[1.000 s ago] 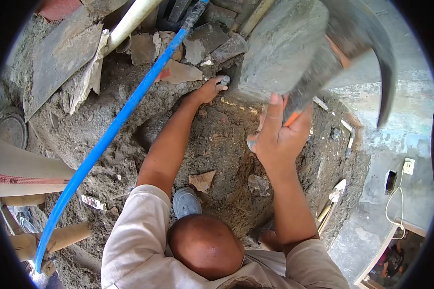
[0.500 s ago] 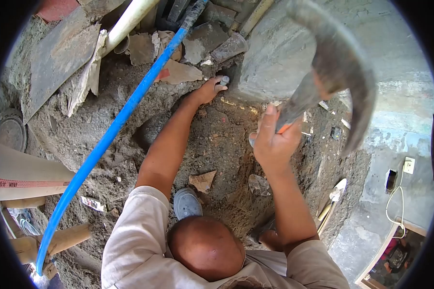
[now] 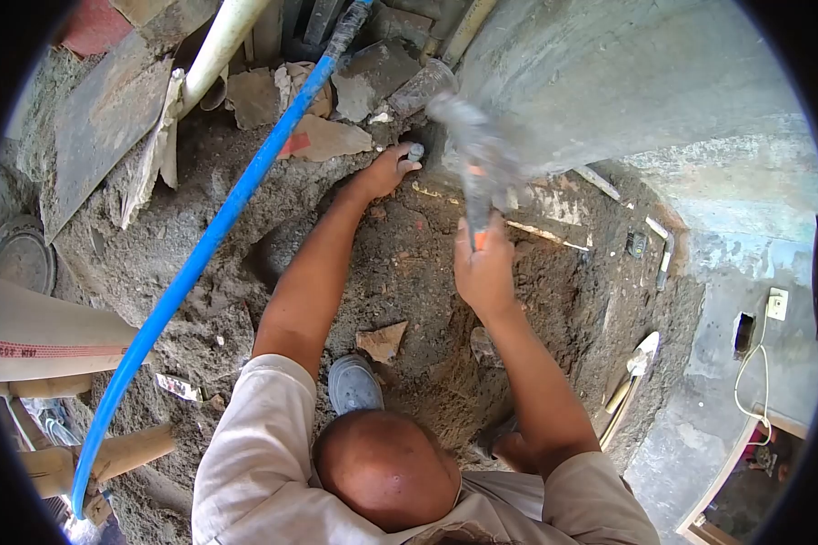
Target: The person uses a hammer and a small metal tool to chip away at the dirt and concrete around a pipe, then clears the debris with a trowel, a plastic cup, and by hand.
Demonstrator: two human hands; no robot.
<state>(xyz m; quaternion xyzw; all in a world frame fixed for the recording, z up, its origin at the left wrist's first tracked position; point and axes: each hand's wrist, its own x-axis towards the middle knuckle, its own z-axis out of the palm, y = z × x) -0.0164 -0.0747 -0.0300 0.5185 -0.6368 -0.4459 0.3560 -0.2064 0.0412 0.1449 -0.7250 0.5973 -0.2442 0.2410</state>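
Observation:
My left hand [image 3: 388,173] reaches to the foot of the grey wall, its fingers closed round the top of a small grey rod-like piece [image 3: 415,152] that stands in the dirt. My right hand [image 3: 485,272] is wrapped round the grey and orange handle of a hammer [image 3: 478,168]. The hammer's head is smeared by motion and hangs just right of my left hand, in front of the wall's lower edge. A thin yellowish strip [image 3: 545,235] lies in the soil beyond my right hand.
A blue pipe [image 3: 209,227] runs diagonally on the left. Broken slabs [image 3: 327,139] lie behind my left hand. A trowel [image 3: 643,355] rests on the dirt at the right, near the grey wall [image 3: 600,82]. One shoe [image 3: 354,385] and a tile shard [image 3: 382,342] are below.
The hammer has swung down and left from high at the right, and my right hand has moved slightly left with it. My left hand keeps its hold on the grey piece.

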